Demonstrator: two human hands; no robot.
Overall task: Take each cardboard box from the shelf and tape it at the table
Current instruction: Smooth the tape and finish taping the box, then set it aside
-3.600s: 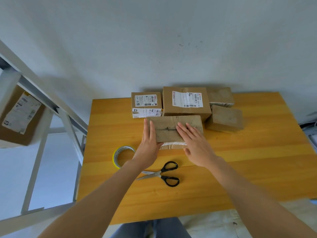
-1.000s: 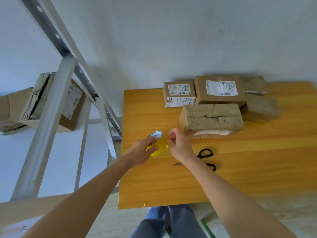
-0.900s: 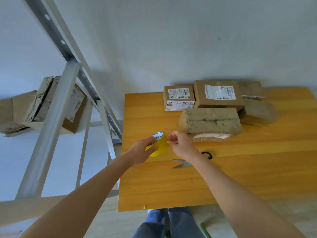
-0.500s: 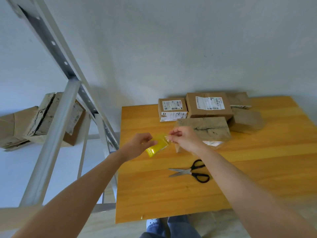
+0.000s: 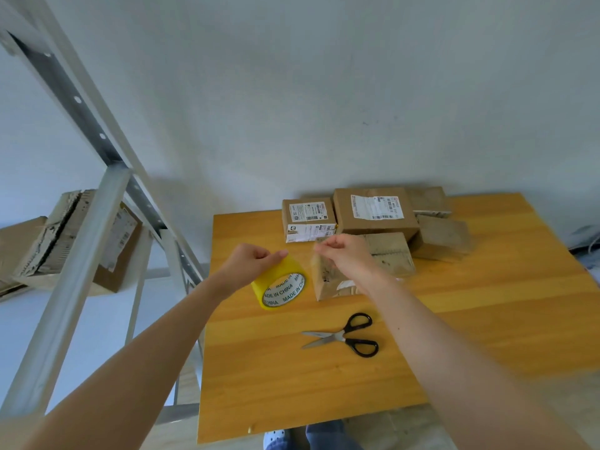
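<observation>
Centrally, a person's two bare forearms reach over a smooth, honey-coloured wooden table [image 5: 487, 319]. The left hand [image 5: 251, 263] grips a roll of glossy yellow packing tape [image 5: 280, 285] from above, with its fingers curled over the rim. The roll is tilted and held over the left part of the table, its white inner core, printed "MADE IN CHINA", turned toward the camera. The right hand [image 5: 344, 254], raised just beside the roll, has thumb and forefinger pinched on what looks like the loose tape end [image 5: 316, 259], a clear strip that is hard to make out.

Behind that hand a worn, scuffed, oblong cardboard box [image 5: 388, 254] lies on the table, partly hidden by the wrist. Four more brown boxes [image 5: 373, 211] sit at the far edge by the pale wall, two of them with white printed labels. Black-handled scissors [image 5: 344, 334] with steel blades slightly parted lie nearer the person. At the left, a grey metal shelf frame [image 5: 81, 238] carries battered cardboard boxes [image 5: 120, 241].
</observation>
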